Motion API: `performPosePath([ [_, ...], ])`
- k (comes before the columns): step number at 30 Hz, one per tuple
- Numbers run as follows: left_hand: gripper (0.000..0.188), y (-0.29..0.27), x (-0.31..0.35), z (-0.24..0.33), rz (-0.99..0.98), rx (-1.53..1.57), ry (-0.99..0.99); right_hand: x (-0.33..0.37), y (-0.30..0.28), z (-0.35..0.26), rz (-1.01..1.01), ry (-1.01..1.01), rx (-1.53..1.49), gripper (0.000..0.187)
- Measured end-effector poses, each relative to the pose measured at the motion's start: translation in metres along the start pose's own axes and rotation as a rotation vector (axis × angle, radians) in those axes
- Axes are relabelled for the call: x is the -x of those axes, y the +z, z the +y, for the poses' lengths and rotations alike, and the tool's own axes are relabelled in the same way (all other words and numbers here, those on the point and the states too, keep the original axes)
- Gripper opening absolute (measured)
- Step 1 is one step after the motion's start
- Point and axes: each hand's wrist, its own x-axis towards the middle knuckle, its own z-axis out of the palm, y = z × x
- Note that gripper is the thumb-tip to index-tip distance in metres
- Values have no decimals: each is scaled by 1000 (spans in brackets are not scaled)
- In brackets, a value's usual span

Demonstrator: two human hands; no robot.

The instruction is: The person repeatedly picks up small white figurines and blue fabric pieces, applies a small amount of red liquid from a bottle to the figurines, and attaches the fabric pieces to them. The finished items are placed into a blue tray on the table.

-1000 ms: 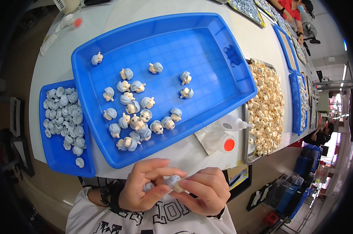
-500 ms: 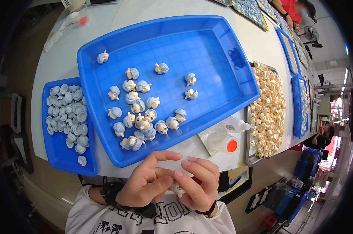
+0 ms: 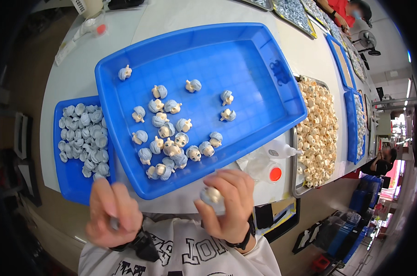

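Note:
My right hand holds a small doll head between thumb and fingers, in front of my chest. The head is slightly blurred, pale with a grey-blue part. My left hand, smeared by motion, is at the near edge of the small blue tray. A small greyish patch shows among its curled fingers; I cannot make out what it is. Many light-blue hair pieces lie in that tray, one close to the left fingertips. Several doll heads with blue hair lie in the large blue tray.
To the right, a metal tray holds a heap of pale doll-head parts. Beside it are a white squeeze bottle and a clear bottle with a red cap. A co-worker in red sits at the far right.
My hands have come apart. The left has swung left to the small tray's near edge; the right still holds the doll head, now raised slightly. The view has shifted a little.

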Motion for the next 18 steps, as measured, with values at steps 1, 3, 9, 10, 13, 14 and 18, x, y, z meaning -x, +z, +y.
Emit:
performPosePath([
  [1, 34, 4, -5, 3, 54, 33, 14, -3, 6, 0, -4, -5, 45, 39],
  [3, 37, 8, -11, 1, 97, 146, -26, -12, 14, -1, -20, 4, 172, 45],
  [9, 40, 4, -13, -17, 239, 12, -53, -4, 3, -8, 1, 68, 8, 63],
  [10, 38, 4, -13, -19, 240, 10, -72, 2, -6, -8, 1, 36, -3, 62],
  [13, 31, 3, -14, -22, 195, 27, -110, 20, -39, -2, 42, -62, -40, 50],
  [14, 30, 3, -14, -23, 172, -5, -129, 28, -52, 6, 80, -91, -46, 42],
  [18, 20, 0, -13, -28, -22, -129, -238, 38, -94, 59, 789, 405, 295, 24],
])
